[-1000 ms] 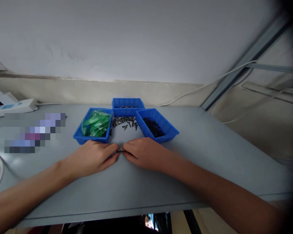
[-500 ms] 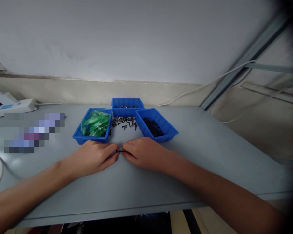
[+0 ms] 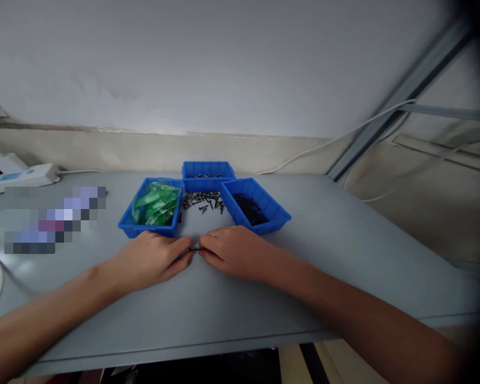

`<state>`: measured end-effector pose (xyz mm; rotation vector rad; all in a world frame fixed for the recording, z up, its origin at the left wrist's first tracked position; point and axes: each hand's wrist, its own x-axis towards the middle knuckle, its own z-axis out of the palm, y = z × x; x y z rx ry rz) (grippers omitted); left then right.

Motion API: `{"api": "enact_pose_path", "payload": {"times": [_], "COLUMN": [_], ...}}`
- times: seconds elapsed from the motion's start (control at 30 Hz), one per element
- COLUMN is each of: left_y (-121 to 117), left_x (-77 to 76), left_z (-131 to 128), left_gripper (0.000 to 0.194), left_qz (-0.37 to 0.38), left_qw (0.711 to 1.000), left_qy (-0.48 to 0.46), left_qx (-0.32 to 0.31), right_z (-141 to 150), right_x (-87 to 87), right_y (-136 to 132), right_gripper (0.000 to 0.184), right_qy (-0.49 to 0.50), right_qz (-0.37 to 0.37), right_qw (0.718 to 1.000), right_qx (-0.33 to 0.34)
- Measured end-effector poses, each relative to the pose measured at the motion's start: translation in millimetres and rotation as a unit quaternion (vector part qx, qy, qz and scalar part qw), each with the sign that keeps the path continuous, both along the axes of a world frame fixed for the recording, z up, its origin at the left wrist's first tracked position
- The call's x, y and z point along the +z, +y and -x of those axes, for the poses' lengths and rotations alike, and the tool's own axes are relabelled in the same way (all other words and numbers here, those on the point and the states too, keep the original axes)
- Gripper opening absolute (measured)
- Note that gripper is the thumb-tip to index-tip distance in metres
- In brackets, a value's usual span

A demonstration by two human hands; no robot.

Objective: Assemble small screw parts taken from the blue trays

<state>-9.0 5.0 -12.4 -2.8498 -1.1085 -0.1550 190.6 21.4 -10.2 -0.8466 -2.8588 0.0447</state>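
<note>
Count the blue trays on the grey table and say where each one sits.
3. One blue tray at left holds green packets, one stands behind the loose screws, one at right holds dark parts. None looks hidden.

A small, thin black part [image 3: 196,249] lies level just above the grey table, pinched at both ends.

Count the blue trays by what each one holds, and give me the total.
Tray with green bags: 1
Tray with small metal parts: 1
Tray with dark parts: 1
Total: 3 blue trays
</note>
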Motion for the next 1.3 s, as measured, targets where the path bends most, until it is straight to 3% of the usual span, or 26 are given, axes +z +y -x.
{"api": "enact_pose_path", "payload": {"times": [0.73, 1.3], "left_y": [-0.8, -0.4], "left_x": [1.6, -0.5], "left_z": [-0.5, -1.3], "left_gripper": [0.022, 0.022], "left_qz": [0.038, 0.015], "left_qw": [0.999, 1.000], "left_qy": [0.004, 0.009], "left_qx": [0.001, 0.007], "right_z": [-0.8, -0.3], "right_x": [-1.7, -1.2], "right_y": [0.5, 0.8], "right_gripper": [0.017, 0.017], "right_qy": [-0.008, -0.006], "right_qz": [-0.015, -0.028], "right_qw": [1.000, 1.000], "right_qx": [0.008, 0.008]}}
